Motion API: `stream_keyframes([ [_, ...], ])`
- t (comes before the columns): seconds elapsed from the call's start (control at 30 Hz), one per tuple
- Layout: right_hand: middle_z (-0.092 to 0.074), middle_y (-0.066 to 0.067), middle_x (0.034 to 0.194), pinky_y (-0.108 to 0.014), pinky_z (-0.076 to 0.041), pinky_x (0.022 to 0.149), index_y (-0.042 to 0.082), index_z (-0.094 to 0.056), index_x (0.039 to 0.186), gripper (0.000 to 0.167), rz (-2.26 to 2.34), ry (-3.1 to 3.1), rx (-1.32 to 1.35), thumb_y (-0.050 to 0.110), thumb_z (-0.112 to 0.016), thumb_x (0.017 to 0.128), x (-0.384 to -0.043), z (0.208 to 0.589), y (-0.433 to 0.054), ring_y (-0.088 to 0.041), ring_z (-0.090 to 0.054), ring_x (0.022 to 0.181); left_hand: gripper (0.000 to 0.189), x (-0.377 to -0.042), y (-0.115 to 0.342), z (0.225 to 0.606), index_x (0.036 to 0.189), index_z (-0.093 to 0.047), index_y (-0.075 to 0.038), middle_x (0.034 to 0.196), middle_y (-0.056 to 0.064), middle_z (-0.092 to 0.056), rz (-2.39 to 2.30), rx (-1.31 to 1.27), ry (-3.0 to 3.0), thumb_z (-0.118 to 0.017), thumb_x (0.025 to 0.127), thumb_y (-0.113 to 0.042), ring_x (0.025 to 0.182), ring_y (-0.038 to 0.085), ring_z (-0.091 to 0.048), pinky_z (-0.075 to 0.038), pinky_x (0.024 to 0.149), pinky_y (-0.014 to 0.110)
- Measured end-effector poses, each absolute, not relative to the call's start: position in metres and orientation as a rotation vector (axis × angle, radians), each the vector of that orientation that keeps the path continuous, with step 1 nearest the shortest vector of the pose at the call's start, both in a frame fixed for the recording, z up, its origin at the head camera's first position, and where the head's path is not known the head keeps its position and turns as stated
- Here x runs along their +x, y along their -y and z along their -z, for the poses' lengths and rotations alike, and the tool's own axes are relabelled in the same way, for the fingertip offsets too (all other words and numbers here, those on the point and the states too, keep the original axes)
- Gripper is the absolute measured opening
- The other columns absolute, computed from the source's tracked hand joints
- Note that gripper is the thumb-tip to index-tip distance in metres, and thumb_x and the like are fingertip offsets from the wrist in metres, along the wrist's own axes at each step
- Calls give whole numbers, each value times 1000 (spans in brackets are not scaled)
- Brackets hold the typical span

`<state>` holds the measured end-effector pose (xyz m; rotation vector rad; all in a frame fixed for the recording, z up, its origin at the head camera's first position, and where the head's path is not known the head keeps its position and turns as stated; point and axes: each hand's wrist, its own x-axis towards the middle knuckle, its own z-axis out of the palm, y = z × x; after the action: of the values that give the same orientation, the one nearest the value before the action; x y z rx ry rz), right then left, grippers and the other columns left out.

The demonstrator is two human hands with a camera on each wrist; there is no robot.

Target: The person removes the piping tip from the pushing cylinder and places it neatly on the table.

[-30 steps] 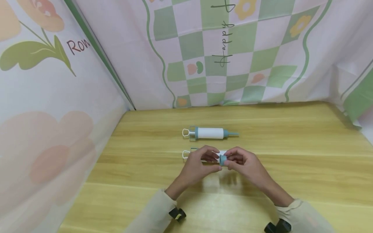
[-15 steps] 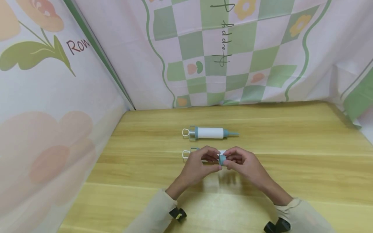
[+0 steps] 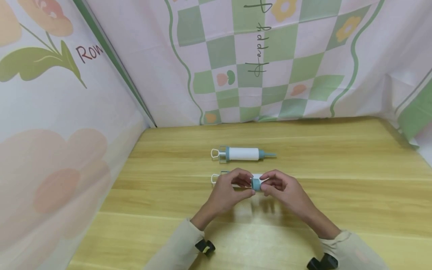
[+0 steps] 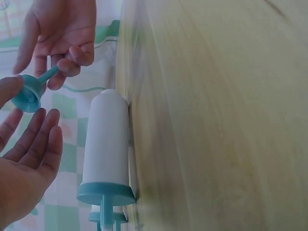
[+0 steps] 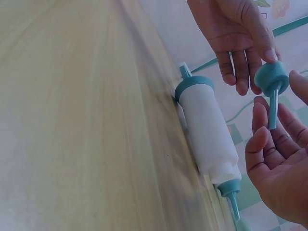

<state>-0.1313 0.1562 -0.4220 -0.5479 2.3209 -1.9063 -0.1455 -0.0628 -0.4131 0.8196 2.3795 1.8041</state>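
Note:
Between the two hands, above the table, is a teal nozzle cap (image 3: 255,184) with a wide cup and a thin stem. My left hand (image 3: 233,189) pinches the cup, its thumb on the rim, as the left wrist view shows. My right hand (image 3: 287,189) holds the nozzle cap from the stem side, fingers bent near the stem. Partly hidden behind the hands lies a white syringe-like dispenser (image 4: 108,139) with a teal collar and a bare white neck. Its white ring handle (image 3: 214,179) sticks out beyond my left hand.
Farther back lies a matching dispenser (image 3: 243,154) with its teal nozzle (image 3: 269,155) fitted, pointing right. Both rest on a wood-grain table (image 3: 337,168). Printed cloth (image 3: 249,52) hangs along the back and the left side.
The nozzle cap has shifted slightly left and turned, showing more of its side. Both hands stay almost in place, and the dispensers have not moved.

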Motion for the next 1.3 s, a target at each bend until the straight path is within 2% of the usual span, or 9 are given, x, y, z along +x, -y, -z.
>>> stream_keyframes([
  [0.23,-67,-19,99,-37,-58,74,-6,-59,117,24,1933,-2320,-553,8,-64,98,-130,427,-159,-32,-68,84,35,-145,65,414,114,-65,-1,103,11,-70,-1811,776,-2385,-79,82,5,91,29,-69,-56,84,45],
  [0.5,-67,-21,99,-35,-58,74,-7,-60,116,24,1928,-2328,-518,6,-65,97,-129,432,-163,-30,-69,84,31,-147,69,413,113,-66,-5,102,5,-71,-1794,802,-2420,-79,85,-3,91,16,-68,-56,84,37],
  [0.7,-69,-20,99,-34,-58,73,-4,-63,110,17,1925,-2360,-500,5,-66,96,-129,434,-165,-28,-69,83,32,-144,69,407,113,-65,0,102,11,-70,-1804,774,-2399,-78,84,3,93,29,-68,-56,85,37],
  [0.77,-68,-21,99,-33,-58,72,-4,-64,108,15,1918,-2377,-490,5,-67,96,-129,434,-164,-27,-68,83,33,-144,69,407,114,-65,0,103,11,-70,-1806,760,-2394,-78,84,3,94,30,-68,-56,85,36],
  [0.97,-67,-23,98,-32,-58,72,-3,-65,106,15,1933,-2379,-474,7,-69,95,-128,432,-163,-25,-68,82,30,-146,71,415,112,-65,-5,101,4,-70,-1810,808,-2395,-79,86,-4,91,17,-68,-56,84,36],
  [1.3,-67,-22,95,-31,-57,69,-1,-66,103,13,1923,-2416,-454,8,-69,95,-127,427,-161,-24,-67,80,29,-145,72,414,112,-65,-5,102,4,-70,-1807,806,-2391,-79,86,-6,92,17,-68,-56,85,34],
])
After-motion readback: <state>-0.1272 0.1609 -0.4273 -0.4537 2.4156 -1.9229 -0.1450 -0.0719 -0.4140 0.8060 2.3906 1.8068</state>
